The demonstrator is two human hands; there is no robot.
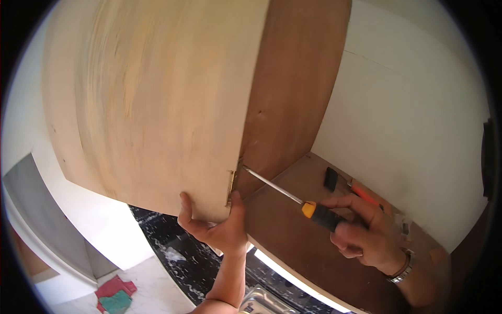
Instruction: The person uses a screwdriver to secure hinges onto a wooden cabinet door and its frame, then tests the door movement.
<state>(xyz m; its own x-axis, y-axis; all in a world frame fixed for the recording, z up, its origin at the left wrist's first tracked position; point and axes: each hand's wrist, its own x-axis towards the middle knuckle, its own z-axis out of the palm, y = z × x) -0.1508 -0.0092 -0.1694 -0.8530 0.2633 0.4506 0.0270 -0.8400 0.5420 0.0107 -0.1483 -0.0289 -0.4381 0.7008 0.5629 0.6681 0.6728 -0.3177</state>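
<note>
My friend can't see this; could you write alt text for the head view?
A person's right hand holds a screwdriver, its tip near a small hinge on a wooden panel; the left hand holds the panel's lower corner.

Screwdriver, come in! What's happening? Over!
Right hand gripping screwdriver. Left hand holding lower corner of wooden panel. Tip near hinge; left fingertip close below.

Wooden panel (pixel 157 104), top beyond view
</note>
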